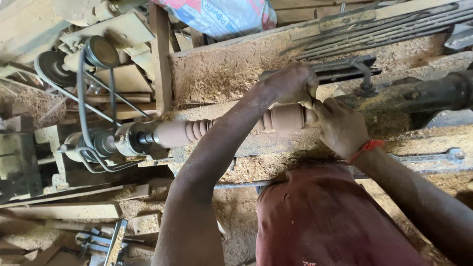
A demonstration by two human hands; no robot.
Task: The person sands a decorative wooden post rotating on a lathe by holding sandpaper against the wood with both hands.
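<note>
The person stood over a wood lathe (295, 152), its bed thick with sawdust. A turned wooden spindle (221, 129), smooth and reddish with rounded beads, sat between the belt-driven headstock (106, 143) and the dark tailstock (419, 96). The left hand (294, 83) and the right hand (342, 127) were both closed around the spindle's right end, apparently finishing its surface; steady, light pressure seemed needed.

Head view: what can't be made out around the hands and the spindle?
- What the left hand and right hand grip: hidden by fingers.
- Spindle right end: covered by both hands.
- Spindle surface: motion-blurred.
- Lathe right end: cut off by frame edge.
</note>
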